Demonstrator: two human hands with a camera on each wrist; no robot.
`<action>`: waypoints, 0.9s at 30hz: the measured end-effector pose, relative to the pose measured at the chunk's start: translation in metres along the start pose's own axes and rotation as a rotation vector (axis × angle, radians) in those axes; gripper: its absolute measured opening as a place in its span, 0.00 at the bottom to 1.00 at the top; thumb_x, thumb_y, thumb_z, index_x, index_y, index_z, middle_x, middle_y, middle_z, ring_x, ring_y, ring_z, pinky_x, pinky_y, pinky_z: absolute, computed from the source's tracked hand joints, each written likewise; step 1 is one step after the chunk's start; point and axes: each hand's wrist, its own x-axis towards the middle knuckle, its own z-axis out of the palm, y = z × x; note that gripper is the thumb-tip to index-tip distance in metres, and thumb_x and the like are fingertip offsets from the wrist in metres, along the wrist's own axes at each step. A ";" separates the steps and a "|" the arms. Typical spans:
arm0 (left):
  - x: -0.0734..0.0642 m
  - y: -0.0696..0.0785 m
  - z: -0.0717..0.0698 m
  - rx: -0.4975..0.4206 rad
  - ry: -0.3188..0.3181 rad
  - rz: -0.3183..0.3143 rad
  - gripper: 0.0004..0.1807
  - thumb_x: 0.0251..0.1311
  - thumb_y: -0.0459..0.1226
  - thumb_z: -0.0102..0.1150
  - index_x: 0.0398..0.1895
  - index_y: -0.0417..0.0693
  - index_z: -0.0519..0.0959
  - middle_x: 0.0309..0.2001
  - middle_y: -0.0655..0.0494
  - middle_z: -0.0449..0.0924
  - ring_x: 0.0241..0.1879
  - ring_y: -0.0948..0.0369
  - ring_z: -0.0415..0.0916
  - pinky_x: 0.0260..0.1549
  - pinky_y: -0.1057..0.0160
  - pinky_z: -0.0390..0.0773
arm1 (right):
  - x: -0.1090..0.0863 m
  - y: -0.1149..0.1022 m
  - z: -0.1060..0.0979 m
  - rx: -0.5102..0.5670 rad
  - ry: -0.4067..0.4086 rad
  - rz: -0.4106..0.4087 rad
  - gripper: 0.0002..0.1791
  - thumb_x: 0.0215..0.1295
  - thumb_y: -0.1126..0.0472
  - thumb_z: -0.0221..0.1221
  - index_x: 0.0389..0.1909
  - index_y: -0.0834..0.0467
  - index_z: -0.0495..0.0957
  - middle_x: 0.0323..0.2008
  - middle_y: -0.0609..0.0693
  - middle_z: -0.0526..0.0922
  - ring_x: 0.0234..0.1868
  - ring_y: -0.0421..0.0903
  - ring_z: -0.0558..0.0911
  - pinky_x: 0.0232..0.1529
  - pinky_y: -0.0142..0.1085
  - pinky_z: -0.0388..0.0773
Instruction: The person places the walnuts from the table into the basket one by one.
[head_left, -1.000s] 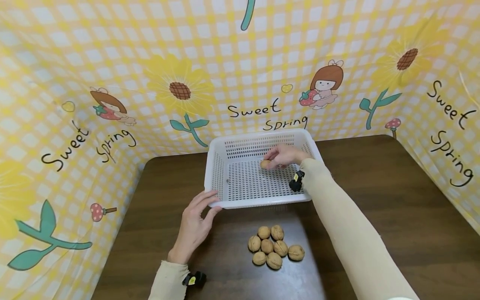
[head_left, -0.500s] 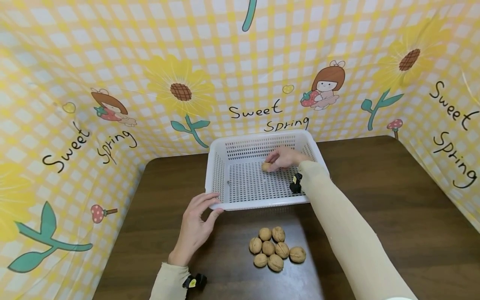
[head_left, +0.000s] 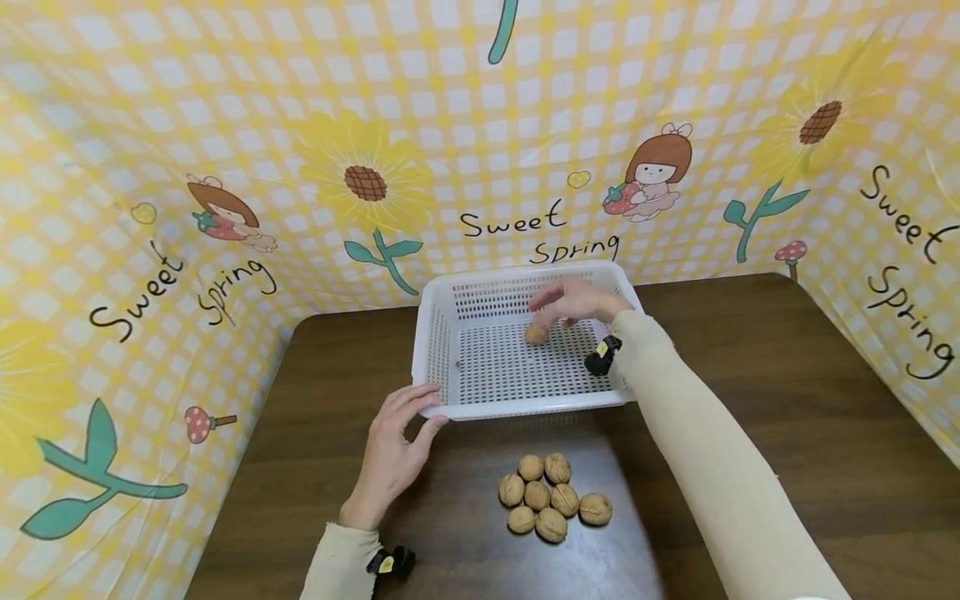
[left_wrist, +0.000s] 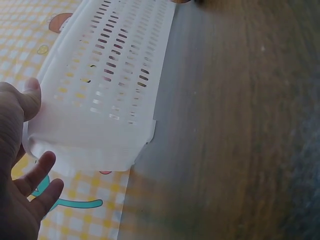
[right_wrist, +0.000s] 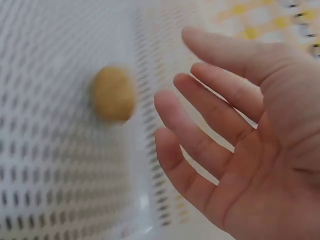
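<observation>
Empty and loosely spread, my right grip (head_left: 573, 302) should clear the walnut (head_left: 536, 335) gently; my left grip (head_left: 392, 452) pinches the plastic basket (head_left: 536, 407) at eight o'clock.

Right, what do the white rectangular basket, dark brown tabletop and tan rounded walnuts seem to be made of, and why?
White rectangular basket: probably smooth moulded plastic, from its regular slots and shiny rim.
Dark brown tabletop: wood or printed laminate, slightly glossy; grain streaks and glare fit either.
Tan rounded walnuts: woody shell, apparently matt, with visible seams.
</observation>
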 end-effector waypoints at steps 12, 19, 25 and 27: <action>-0.001 -0.001 0.000 -0.011 -0.004 -0.009 0.13 0.59 0.32 0.77 0.47 0.44 0.89 0.61 0.53 0.87 0.66 0.49 0.78 0.68 0.60 0.71 | -0.064 -0.034 0.003 0.171 -0.012 -0.190 0.24 0.73 0.55 0.68 0.67 0.54 0.80 0.66 0.55 0.84 0.56 0.57 0.86 0.44 0.39 0.85; 0.000 0.000 0.002 -0.032 0.002 -0.013 0.13 0.59 0.32 0.77 0.47 0.46 0.88 0.60 0.49 0.87 0.63 0.48 0.79 0.66 0.65 0.70 | -0.103 -0.016 0.028 0.333 -0.073 -0.396 0.21 0.73 0.65 0.64 0.64 0.66 0.79 0.59 0.54 0.88 0.41 0.48 0.89 0.35 0.37 0.83; -0.001 0.000 0.002 -0.022 0.008 -0.017 0.12 0.60 0.33 0.76 0.46 0.46 0.88 0.60 0.52 0.87 0.62 0.49 0.79 0.64 0.63 0.72 | -0.134 -0.005 0.065 0.324 -0.180 -0.488 0.17 0.69 0.69 0.66 0.58 0.67 0.83 0.47 0.52 0.92 0.27 0.39 0.84 0.23 0.33 0.78; -0.001 -0.001 0.002 -0.019 0.004 -0.026 0.11 0.60 0.33 0.76 0.46 0.46 0.88 0.61 0.54 0.87 0.62 0.50 0.79 0.64 0.62 0.72 | -0.142 -0.004 0.077 0.281 -0.178 -0.505 0.15 0.69 0.68 0.68 0.55 0.64 0.86 0.44 0.54 0.92 0.22 0.36 0.82 0.19 0.33 0.76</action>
